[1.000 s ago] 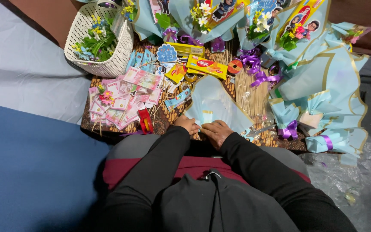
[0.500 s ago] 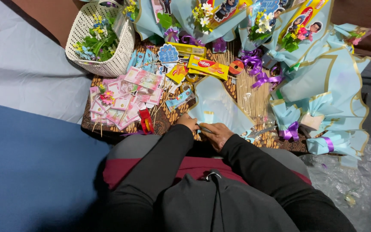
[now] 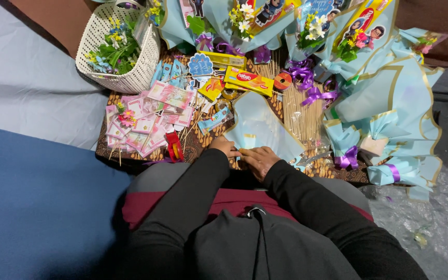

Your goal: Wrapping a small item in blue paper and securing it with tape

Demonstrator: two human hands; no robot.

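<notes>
A folded sheet of pale blue wrapping paper (image 3: 257, 129) lies on the low patterned table (image 3: 195, 142), directly ahead of the person and touching both hands at its near edge. It fans out away from the body, its long axis running from the hands toward the far side of the table, narrow at the near end and wider at the far one. The left hand (image 3: 225, 147) presses the near left corner, fingers curled down onto the paper; the right hand (image 3: 259, 158) lies flat over the near edge just beside it, fingers spread toward the left hand. Whether either hand pinches the sheet or only rests on it cannot be told from this angle. Both are equally close to the paper.

Just right of the sheet lies a bundle of thin wooden skewers (image 3: 303, 111), parallel to the paper's axis. To the left, red scissors (image 3: 173, 145) sit near the table edge, beside a spread of pink banknotes on sticks (image 3: 146, 122). Beyond the paper are a yellow snack packet (image 3: 248, 81) and a roll of tape (image 3: 283, 81). A white woven basket of small flowers (image 3: 117, 49) stands at the far left corner, and finished blue bouquets with purple ribbons (image 3: 385, 129) crowd the right side.
</notes>
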